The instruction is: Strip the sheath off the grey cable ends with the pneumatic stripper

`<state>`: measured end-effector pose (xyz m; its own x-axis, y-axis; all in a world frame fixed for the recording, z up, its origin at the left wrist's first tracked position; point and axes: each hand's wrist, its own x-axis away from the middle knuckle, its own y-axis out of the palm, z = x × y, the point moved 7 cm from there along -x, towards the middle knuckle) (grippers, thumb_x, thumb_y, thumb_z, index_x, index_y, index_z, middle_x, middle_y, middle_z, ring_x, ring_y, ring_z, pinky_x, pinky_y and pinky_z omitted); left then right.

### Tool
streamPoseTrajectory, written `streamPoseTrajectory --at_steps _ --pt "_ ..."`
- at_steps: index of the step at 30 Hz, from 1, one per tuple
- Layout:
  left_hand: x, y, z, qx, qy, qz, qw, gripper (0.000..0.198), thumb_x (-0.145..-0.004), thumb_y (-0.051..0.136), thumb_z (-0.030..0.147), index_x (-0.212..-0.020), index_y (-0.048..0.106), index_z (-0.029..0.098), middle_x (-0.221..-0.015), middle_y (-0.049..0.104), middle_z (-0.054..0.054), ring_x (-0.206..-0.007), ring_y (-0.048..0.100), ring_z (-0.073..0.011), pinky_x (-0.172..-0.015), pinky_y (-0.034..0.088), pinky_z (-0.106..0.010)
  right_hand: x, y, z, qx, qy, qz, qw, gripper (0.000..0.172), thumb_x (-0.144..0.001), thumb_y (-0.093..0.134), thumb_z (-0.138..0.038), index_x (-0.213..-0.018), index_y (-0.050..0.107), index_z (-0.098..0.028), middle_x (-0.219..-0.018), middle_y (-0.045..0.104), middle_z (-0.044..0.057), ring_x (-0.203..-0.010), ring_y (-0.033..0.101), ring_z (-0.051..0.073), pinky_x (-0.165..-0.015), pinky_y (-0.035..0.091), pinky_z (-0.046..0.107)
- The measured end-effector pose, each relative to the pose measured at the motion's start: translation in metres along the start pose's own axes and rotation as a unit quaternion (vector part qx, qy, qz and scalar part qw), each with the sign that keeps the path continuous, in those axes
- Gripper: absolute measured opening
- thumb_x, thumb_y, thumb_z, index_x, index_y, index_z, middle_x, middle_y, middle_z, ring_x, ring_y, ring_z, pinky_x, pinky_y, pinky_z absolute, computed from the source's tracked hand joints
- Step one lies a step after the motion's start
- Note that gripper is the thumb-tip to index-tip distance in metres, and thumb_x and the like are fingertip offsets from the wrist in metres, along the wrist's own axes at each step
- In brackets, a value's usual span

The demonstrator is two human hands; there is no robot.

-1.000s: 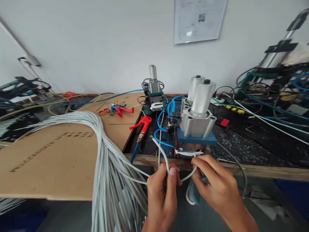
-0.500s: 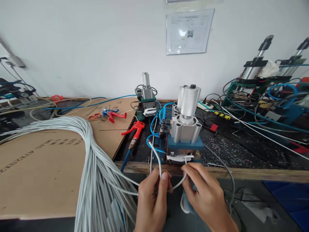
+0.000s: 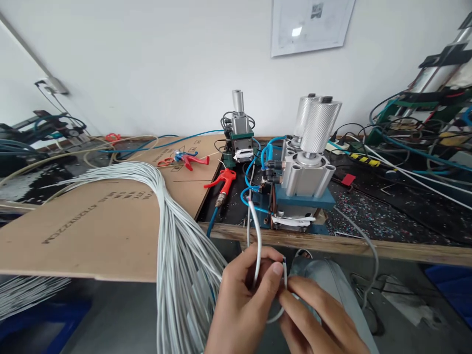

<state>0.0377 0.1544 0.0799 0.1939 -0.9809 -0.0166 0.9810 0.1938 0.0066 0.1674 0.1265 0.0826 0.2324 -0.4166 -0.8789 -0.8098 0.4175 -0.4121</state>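
Observation:
My left hand (image 3: pixel 246 299) is closed around a thin white cable (image 3: pixel 257 236) whose upper end stands up in front of the bench edge. My right hand (image 3: pixel 313 319) pinches the same cable's other end, a short tip near my left thumb, below the bench edge. Both hands sit low, just in front of a small pneumatic press (image 3: pixel 304 169) with knurled silver cylinders on a blue base. A thick bundle of grey-white cables (image 3: pixel 173 236) drapes over a cardboard sheet (image 3: pixel 92 221) and hangs down to the left of my left hand.
On the bench lie a red air blow gun (image 3: pixel 223 182), red and blue scissors (image 3: pixel 184 160), blue air hoses (image 3: pixel 250 182) and a second small machine (image 3: pixel 239 132). Tangled hoses and machinery fill the right side (image 3: pixel 416 137). A paper sheet (image 3: pixel 311 24) hangs on the wall.
My right hand has drawn the cable end back from the press's front slot down to my left hand. Both hands have moved lower, away from the bench edge.

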Motion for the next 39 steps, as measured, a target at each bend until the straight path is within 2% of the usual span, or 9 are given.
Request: streamPoseTrajectory --at_steps 5,9,14,22,26,28,32,36,39 --pt "0.004 0.0 0.0 0.043 -0.033 -0.027 0.998 0.026 -0.09 0.069 0.041 -0.088 0.066 0.016 -0.062 0.041 0.005 -0.057 0.031 -0.0091 -0.052 0.027 -0.02 -0.004 0.0 -0.004 -0.013 -0.004 -0.014 1.0 0.03 -0.092 0.055 0.001 -0.109 0.073 -0.018 -0.098 0.075 0.004 -0.096 0.074 0.014 -0.092 0.058 0.024" --pt "0.004 0.0 0.004 0.059 -0.01 -0.03 0.998 0.023 -0.089 0.07 0.038 -0.086 0.065 0.016 -0.058 0.038 0.007 -0.053 0.028 -0.0083 -0.049 0.024 -0.019 -0.008 -0.002 -0.003 -0.008 -0.003 -0.016 1.0 0.02 -0.095 0.063 -0.021 -0.11 0.075 -0.027 -0.097 0.074 0.004 -0.091 0.076 0.022 -0.078 0.065 0.031" --pt "0.004 -0.002 0.005 0.055 0.008 -0.014 0.998 0.021 -0.088 0.07 0.035 -0.08 0.065 0.016 -0.059 0.042 0.005 -0.053 0.031 -0.0081 -0.048 0.026 -0.019 -0.014 0.0 -0.002 -0.003 -0.002 -0.015 1.0 0.022 -0.094 0.068 -0.036 -0.113 0.076 -0.029 -0.1 0.074 0.007 -0.094 0.076 0.025 -0.077 0.065 0.033" --pt "0.009 -0.006 0.001 0.042 0.01 -0.007 0.999 0.024 -0.092 0.069 0.042 -0.083 0.066 0.019 -0.065 0.049 0.002 -0.057 0.04 -0.0105 -0.052 0.034 -0.021 0.004 0.001 0.001 -0.036 -0.005 -0.013 0.999 0.029 -0.093 0.06 -0.002 -0.112 0.074 -0.019 -0.101 0.075 0.004 -0.093 0.075 0.016 -0.087 0.06 0.025" --pt "0.023 -0.015 0.021 -0.042 0.142 0.038 0.988 0.02 -0.1 0.058 0.036 -0.093 0.073 0.025 -0.08 0.063 -0.004 -0.067 0.054 -0.0176 -0.06 0.047 -0.029 -0.004 -0.008 0.006 -0.105 0.082 0.046 0.99 0.042 -0.09 0.058 0.009 -0.115 0.074 -0.02 -0.104 0.073 0.002 -0.096 0.071 0.012 -0.084 0.058 0.022" --pt "0.029 -0.01 0.033 -0.105 0.205 0.005 0.973 0.021 -0.104 0.05 0.026 -0.103 0.071 0.026 -0.092 0.066 -0.006 -0.078 0.059 -0.0193 -0.074 0.052 -0.031 -0.012 -0.016 0.007 -0.133 0.124 0.077 0.98 0.047 -0.091 0.057 0.01 -0.12 0.074 -0.023 -0.106 0.073 0.001 -0.095 0.07 0.012 -0.078 0.058 0.023" --pt "0.031 0.006 0.038 -0.232 0.211 -0.103 0.944 0.025 -0.107 0.038 0.021 -0.095 0.06 0.021 -0.1 0.062 -0.006 -0.095 0.054 -0.0197 -0.093 0.044 -0.036 -0.037 -0.027 -0.001 -0.118 0.114 0.06 0.985 0.044 -0.094 0.06 0.002 -0.125 0.072 -0.028 -0.115 0.072 -0.001 -0.1 0.069 0.013 -0.084 0.056 0.025" --pt "0.029 0.008 0.032 -0.266 0.151 -0.131 0.943 0.029 -0.109 0.032 0.03 -0.085 0.046 0.022 -0.079 0.054 -0.001 -0.071 0.047 -0.0163 -0.069 0.036 -0.034 -0.055 -0.032 -0.004 -0.107 0.076 0.023 0.991 0.05 -0.095 0.061 0.001 -0.133 0.068 -0.03 -0.115 0.071 -0.002 -0.101 0.069 0.012 -0.089 0.055 0.024" --pt "0.034 -0.003 0.034 -0.226 0.118 -0.115 0.96 0.033 -0.109 0.035 0.036 -0.08 0.041 0.023 -0.066 0.043 0.004 -0.055 0.037 -0.0125 -0.056 0.027 -0.032 -0.049 -0.032 -0.002 -0.123 0.066 0.028 0.99 0.061 -0.095 0.058 0.002 -0.144 0.06 -0.033 -0.137 0.063 0.002 -0.111 0.068 0.016 -0.092 0.057 0.028"
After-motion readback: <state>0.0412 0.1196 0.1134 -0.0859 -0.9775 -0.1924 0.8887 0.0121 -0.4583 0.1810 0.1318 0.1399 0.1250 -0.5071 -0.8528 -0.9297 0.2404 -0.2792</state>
